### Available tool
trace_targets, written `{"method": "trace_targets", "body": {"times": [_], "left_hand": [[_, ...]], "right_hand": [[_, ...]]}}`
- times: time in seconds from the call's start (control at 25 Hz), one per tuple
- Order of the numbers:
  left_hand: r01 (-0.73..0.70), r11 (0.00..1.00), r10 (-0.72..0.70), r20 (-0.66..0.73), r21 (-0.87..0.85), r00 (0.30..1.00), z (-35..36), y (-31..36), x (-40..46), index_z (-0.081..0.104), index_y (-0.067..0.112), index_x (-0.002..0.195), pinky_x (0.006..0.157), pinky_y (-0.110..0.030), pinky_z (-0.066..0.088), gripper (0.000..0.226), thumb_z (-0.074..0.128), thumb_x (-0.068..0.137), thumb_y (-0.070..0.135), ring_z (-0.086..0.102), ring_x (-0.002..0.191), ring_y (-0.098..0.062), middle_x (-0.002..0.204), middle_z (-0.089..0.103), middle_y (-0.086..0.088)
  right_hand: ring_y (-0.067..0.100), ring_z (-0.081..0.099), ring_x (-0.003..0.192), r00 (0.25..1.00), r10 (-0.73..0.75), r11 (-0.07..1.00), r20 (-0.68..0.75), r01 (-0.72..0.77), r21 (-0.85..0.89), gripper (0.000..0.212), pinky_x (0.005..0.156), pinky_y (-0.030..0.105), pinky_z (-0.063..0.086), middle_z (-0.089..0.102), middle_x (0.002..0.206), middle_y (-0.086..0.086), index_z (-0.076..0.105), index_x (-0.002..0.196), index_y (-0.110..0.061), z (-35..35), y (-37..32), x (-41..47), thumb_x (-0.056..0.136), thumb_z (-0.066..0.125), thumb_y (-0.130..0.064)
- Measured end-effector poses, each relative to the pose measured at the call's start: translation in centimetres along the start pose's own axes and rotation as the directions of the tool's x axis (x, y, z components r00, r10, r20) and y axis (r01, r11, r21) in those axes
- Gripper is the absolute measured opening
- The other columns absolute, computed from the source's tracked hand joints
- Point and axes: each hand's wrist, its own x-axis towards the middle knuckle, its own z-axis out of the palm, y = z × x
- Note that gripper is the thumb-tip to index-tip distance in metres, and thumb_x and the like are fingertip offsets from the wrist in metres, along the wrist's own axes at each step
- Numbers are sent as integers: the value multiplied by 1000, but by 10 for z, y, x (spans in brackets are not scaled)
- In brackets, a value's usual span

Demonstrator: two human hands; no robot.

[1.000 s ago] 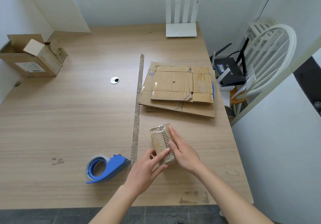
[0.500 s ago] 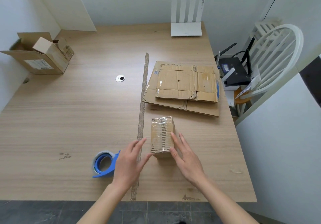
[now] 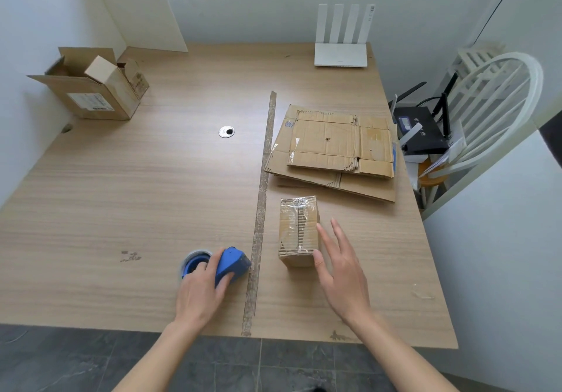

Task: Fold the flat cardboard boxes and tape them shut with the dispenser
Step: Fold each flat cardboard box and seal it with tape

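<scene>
The left hand [image 3: 199, 291] curls its fingers around the blue tape dispenser [image 3: 225, 265] on the table [image 3: 121, 194]. The right hand [image 3: 342, 265] lies spread, its thumb touching the small taped box [image 3: 298, 230] just left of its fingers. Beyond those fingertips sits the flat cardboard stack [image 3: 334, 151].

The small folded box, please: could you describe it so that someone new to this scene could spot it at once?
Start at the wooden table and find the worn strip running down its middle. Just right of that strip, nearer than the stack of flat cardboard, stands the small folded box, beside the right hand. Unlike the flat sheets and the open box far left, it is closed, with shiny tape on top.
</scene>
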Motion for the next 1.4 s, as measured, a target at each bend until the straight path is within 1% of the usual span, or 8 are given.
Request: {"method": "trace_targets", "body": {"times": [0.08, 0.16, 0.28, 0.36, 0.64, 0.96, 1.24, 1.4], "left_hand": [[-47, 993, 48, 0, -110, 999, -20, 3, -1, 47, 41, 135, 65, -36, 51, 50, 49, 88, 58, 58, 83, -15, 96, 61, 14], [-123, 976, 124, -9, -182, 992, -43, 10, 0, 47, 47, 128, 68, -33, 51, 52, 46, 81, 67, 59, 86, -6, 103, 62, 24], [-263, 945, 267, -10, -193, 964, -79, 24, 3, 48, 51, 127, 69, -29, 51, 54, 50, 79, 75, 60, 86, -2, 104, 62, 29], [-316, 930, 320, -11, -189, 947, -102, 31, 6, 47, 52, 126, 69, -28, 51, 52, 50, 80, 77, 60, 85, -2, 104, 62, 28], [-388, 912, 390, -14, -132, 921, -155, 54, 10, 44, 58, 125, 68, -22, 47, 51, 43, 80, 83, 58, 81, 2, 100, 63, 32], [-336, 940, 326, 134, 65, 936, -133, 78, 29, 57, 53, 123, 62, -22, 43, 73, 21, 71, 89, 60, 75, -6, 94, 69, 20], [-339, 918, 302, 194, 204, 933, -117, 73, 54, 59, 49, 120, 60, -25, 42, 81, 14, 67, 90, 56, 72, -10, 88, 66, 15], [-350, 904, 296, 232, 246, 927, -104, 70, 63, 61, 47, 121, 57, -26, 35, 60, 35, 83, 84, 53, 71, -11, 85, 64, 14]], "right_hand": [[1, 28, 147, 986, -162, 987, -39, 161, -28, 50, 116, 25, 32, 29, 163, -13, 39, 153, -33, 1, -15, 1, 104, 51, -30], [-11, 29, 141, 975, -174, 976, 141, 152, 153, 51, 117, 22, 33, 33, 158, -21, 38, 154, -35, 4, -40, 7, 105, 51, -31], [-4, 34, 141, 880, -32, 847, 475, -228, 480, 62, 119, 33, 35, 33, 157, -22, 27, 158, -40, 11, -78, 20, 102, 55, -42], [2, 44, 137, 849, 13, 747, 527, -359, 559, 63, 114, 32, 41, 41, 152, -19, 32, 155, -35, 9, -95, 31, 99, 61, -42], [12, 70, 81, 938, 88, 734, 334, -288, 615, 7, 81, 32, 60, 77, 84, 2, 77, 93, -20, -25, -112, 46, 92, 73, -15], [12, 70, 80, 869, 473, 830, 145, -495, 258, 11, 78, 27, 55, 74, 77, -7, 74, 79, -25, -62, -46, 35, 90, 72, -25], [13, 71, 78, 835, 523, 809, 173, -550, 208, 13, 81, 31, 58, 74, 74, -6, 72, 75, -26, -55, -18, 38, 88, 74, -27], [13, 71, 83, 803, 574, 788, 162, -595, 157, 17, 81, 27, 54, 74, 77, -9, 69, 71, -31, -40, -9, 40, 87, 73, -29]]}}
